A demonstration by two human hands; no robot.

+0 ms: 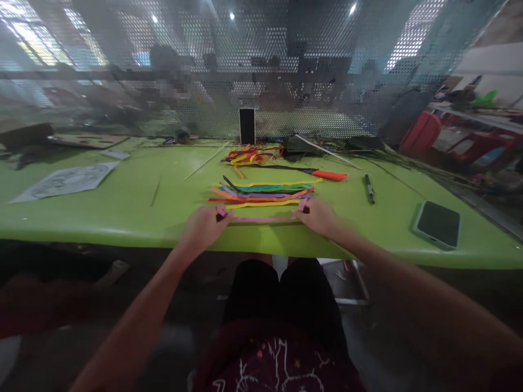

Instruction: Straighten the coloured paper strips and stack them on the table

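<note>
A pink paper strip (261, 219) is stretched flat on the green table (122, 212) near its front edge. My left hand (203, 226) pinches the strip's left end. My right hand (318, 216) pinches its right end. Just beyond the pink strip lies a row of several coloured paper strips (263, 194) in yellow, red, orange, purple, teal and black. Farther back sits a loose tangle of orange, yellow and red strips (252, 154).
An orange-handled cutter (329, 175) and a black pen (369, 189) lie right of the strips. A phone (438, 224) rests at the right front. Another phone (247, 126) stands against the perforated screen. A printed sheet (67, 181) lies at left, thin sticks (206, 161) mid-table.
</note>
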